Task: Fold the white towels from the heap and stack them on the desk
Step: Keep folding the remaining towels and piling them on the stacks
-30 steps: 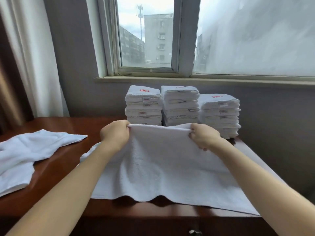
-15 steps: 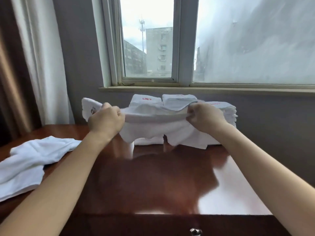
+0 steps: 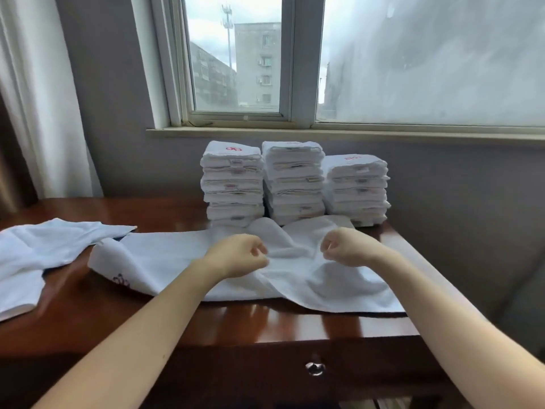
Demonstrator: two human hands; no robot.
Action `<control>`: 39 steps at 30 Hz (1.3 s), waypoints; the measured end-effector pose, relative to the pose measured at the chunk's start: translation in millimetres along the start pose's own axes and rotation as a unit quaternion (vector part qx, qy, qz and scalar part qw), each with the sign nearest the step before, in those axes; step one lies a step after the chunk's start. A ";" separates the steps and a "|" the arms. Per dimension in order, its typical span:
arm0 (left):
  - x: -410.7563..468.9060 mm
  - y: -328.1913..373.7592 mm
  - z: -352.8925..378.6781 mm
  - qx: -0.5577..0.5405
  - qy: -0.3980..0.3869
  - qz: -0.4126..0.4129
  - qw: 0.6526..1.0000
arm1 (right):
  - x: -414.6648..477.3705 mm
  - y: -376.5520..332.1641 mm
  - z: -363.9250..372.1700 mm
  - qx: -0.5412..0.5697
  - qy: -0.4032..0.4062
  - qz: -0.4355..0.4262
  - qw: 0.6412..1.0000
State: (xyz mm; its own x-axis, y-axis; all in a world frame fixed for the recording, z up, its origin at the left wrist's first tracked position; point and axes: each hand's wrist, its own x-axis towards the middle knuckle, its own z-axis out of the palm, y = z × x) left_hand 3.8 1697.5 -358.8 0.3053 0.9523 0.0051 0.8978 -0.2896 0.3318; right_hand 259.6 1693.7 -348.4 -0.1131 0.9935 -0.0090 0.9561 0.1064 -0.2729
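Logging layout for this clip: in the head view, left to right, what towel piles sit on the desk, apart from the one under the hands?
Loose unfolded towels, left folded stack, middle folded stack, right folded stack.

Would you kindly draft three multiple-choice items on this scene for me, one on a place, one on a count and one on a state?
1. Where do the stacks of folded towels stand? A on the windowsill; B at the back of the desk; C on the floor.
2. How many stacks are there? A three; B two; C five.
3. The towel in front of the stacks is: A rolled up; B hanging off a hook; C lying spread along the desk.
Answers: 1 B, they rest on its far edge. 2 A, three columns stand side by side. 3 C, it lies lengthwise across the desktop.
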 end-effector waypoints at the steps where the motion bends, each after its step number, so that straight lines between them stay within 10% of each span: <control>1: 4.1 6.9 8.3 -0.002 -0.005 0.023 1.000 | -3.1 6.6 5.5 0.006 0.004 0.013 1.000; 14: 43.4 69.7 39.6 0.175 -0.090 0.022 0.980 | -13.9 69.7 38.3 -0.031 0.071 0.083 0.994; 20: 70.6 83.6 53.8 0.117 0.088 0.084 0.986 | 5.4 98.1 30.5 0.050 0.182 0.100 0.977; 39: 161.1 68.1 58.5 0.131 -0.022 0.072 0.989 | 105.6 79.8 15.8 0.044 -0.066 -0.058 0.995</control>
State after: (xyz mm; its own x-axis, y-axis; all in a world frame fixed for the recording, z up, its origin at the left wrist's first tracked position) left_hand 132.7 1825.4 -390.6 0.4443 0.8958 -0.0076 0.8936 -0.4426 0.0751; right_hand 319.7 1806.5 -386.4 -0.2621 0.9602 -0.0970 0.9078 0.2113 -0.3622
